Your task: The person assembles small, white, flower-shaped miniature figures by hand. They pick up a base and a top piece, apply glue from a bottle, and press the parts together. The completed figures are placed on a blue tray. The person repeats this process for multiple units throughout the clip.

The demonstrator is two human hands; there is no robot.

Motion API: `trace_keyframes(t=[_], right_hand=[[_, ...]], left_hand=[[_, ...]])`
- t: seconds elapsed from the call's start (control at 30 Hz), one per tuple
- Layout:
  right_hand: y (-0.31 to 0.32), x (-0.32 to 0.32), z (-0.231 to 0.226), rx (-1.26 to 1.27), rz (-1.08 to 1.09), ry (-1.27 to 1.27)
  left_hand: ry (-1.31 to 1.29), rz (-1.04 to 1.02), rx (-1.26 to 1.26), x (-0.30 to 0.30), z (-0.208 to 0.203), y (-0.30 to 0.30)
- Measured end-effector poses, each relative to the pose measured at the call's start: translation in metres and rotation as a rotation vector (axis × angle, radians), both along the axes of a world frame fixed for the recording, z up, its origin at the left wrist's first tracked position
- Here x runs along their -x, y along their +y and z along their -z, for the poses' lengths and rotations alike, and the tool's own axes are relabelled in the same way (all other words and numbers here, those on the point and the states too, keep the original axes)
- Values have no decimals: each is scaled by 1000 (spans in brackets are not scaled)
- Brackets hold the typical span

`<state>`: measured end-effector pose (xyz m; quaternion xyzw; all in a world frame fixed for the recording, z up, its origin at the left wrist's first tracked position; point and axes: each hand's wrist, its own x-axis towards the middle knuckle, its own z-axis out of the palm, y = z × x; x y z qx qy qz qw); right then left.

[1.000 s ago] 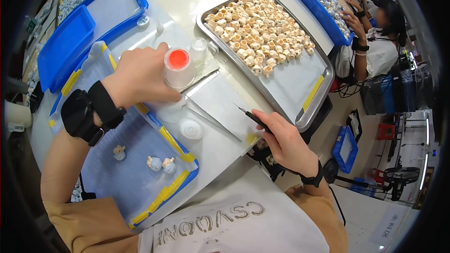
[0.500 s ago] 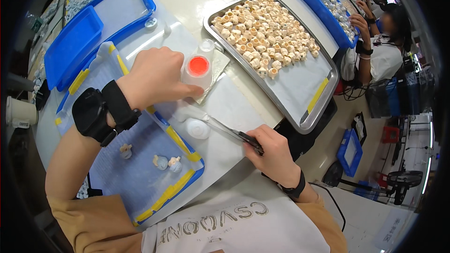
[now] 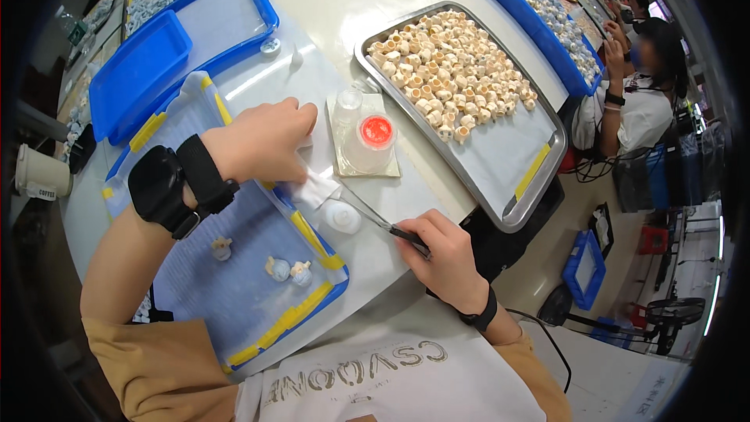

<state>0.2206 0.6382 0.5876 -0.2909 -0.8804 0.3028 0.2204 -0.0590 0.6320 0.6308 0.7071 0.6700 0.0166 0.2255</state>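
In my right hand [image 3: 445, 254] is a pair of slim metal tweezers [image 3: 366, 209] with a black grip, pointing up and left. My left hand [image 3: 266, 141] pinches a white cloth or tissue [image 3: 316, 189], which meets the far end of the tweezers; the tips are hidden. Just below that lies a small white round bottle or cap [image 3: 342, 217]. Beyond it, a translucent cup with a red-orange disc of material [image 3: 377, 133] rests on a pale square pad [image 3: 341, 158], beside a small clear container [image 3: 349, 99].
A paper-lined blue tray [image 3: 234, 297] edged with yellow tape holds a few small figure pieces [image 3: 300, 273]. Many cream pieces fill a metal tray [image 3: 508, 217] at right. Other blue trays [image 3: 141, 70] stand at back left. A co-worker [image 3: 652, 94] sits at far right.
My left hand has moved off the cup, which now shows fully, and closed on the white cloth by the tweezers. My right hand has shifted slightly left. The view has shifted slightly.
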Motion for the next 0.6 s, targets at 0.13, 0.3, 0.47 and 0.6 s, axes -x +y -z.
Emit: trace_keyframes(t=[0.13,0.3,0.47,0.6], right_hand=[[3,11,-3,25,-23,0],[9,8,-11,174,22,46],[21,-3,-17,285,132,201],[53,-7,-48,-19,91,40]], left_hand=[[5,15,76,7,9,1],[-156,38,-61,9,19,5],[-182,-13,-284,13,25,8],[-189,-65,-399,19,28,12]])
